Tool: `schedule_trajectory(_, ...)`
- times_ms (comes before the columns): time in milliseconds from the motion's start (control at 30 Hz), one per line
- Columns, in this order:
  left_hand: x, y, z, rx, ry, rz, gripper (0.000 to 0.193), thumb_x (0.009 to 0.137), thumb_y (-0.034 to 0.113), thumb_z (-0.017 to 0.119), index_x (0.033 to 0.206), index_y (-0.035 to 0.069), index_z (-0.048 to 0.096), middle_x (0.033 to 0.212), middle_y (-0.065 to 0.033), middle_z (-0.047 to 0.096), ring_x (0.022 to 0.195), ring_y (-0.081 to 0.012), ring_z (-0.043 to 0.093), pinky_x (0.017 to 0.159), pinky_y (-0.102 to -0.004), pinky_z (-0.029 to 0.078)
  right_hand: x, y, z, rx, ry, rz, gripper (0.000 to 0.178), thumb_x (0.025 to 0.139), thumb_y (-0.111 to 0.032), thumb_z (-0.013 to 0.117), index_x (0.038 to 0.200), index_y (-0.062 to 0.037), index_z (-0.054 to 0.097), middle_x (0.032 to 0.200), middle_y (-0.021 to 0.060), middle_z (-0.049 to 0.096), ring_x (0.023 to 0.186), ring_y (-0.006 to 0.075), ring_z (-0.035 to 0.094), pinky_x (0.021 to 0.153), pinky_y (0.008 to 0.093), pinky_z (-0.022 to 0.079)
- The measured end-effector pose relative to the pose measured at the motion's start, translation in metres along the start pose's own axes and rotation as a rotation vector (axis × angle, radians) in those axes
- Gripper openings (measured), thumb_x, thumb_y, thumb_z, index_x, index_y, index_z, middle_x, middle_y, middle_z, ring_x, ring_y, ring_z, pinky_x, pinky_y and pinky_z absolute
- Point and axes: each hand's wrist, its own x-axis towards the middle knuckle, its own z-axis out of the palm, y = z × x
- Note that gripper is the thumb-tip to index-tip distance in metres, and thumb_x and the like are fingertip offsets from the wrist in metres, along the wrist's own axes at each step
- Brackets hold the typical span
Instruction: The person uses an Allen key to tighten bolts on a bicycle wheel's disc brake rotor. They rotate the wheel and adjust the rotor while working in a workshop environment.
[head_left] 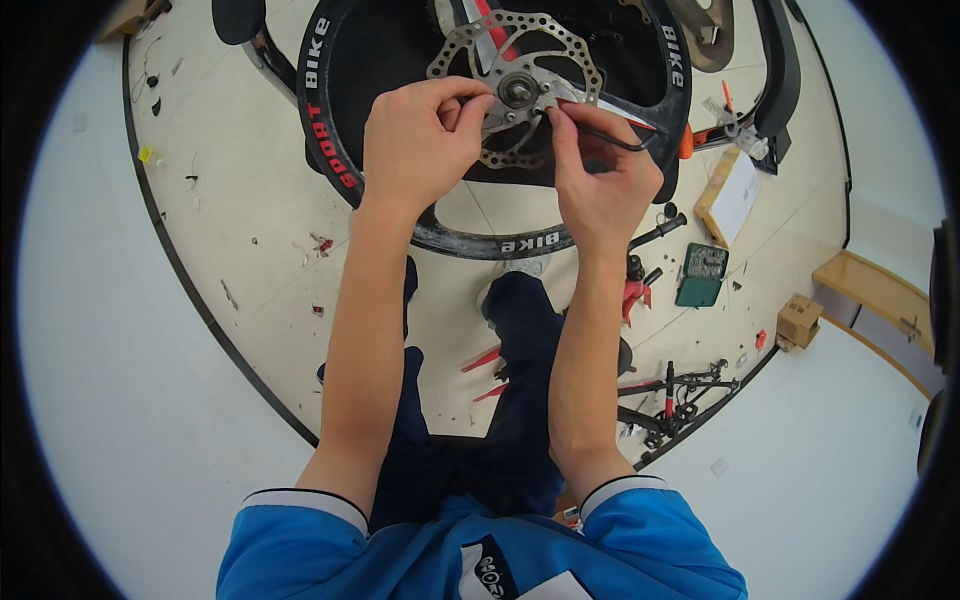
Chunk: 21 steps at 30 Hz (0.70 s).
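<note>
Steel brake rotor (pixel 573 47), fitted at the hub (pixel 518 92) of a black wheel (pixel 450 234), meets a black hex key (pixel 620 143) closely pinched by the right grip (pixel 612 182), apparently angled for leverage, while the left grip (pixel 422 142) bunches closed alongside, contents indeterminable.

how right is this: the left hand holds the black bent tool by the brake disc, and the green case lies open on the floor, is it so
Not quite: the head view shows the right hand holding the black bent tool by the brake disc, not the left. The green case does lie open on the floor.
</note>
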Motion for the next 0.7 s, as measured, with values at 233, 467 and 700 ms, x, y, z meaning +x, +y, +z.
schedule_trajectory(233, -0.0013, 0.0057, 0.0014, 0.018, 0.03, -0.056, 0.01, 0.085, 0.008, 0.076, 0.094, 0.003, 0.079, 0.054, 0.0033, 0.046, 0.05, -0.0036, 0.039, 0.048, -0.0232, 0.03, 0.0011, -0.0005, -0.0018, -0.031, -0.011, -0.011, 0.011, 0.083, -0.003, 0.08, 0.093, -0.0002, 0.075, 0.081, 0.007, 0.075, 0.065, 0.011, 0.07, 0.058, 0.0213, 0.052)
schedule_trajectory(467, 0.0, 0.0045, 0.0009, -0.006, 0.0, -0.057, 0.011, 0.087, 0.008, 0.076, 0.096, 0.003, 0.078, 0.054, 0.0037, 0.044, 0.051, -0.0036, 0.037, 0.048, -0.0243, 0.029, 0.0023, -0.0039, -0.0048, -0.064, -0.021, -0.026, 0.012, 0.083, -0.005, 0.081, 0.092, 0.0004, 0.076, 0.08, 0.008, 0.075, 0.064, 0.0117, 0.071, 0.058, 0.0212, 0.052)
schedule_trajectory(700, -0.0005, 0.0038, -0.0002, 0.01, -0.023, -0.07, 0.011, 0.088, 0.013, 0.071, 0.094, 0.006, 0.077, 0.057, -0.0005, 0.051, 0.051, -0.0117, 0.046, 0.053, -0.0286, 0.037, 0.0027, -0.0034, -0.0052, -0.048, -0.013, 0.005, 0.012, 0.083, -0.006, 0.081, 0.093, 0.0001, 0.077, 0.078, 0.0073, 0.075, 0.064, 0.0107, 0.07, 0.057, 0.0205, 0.051)
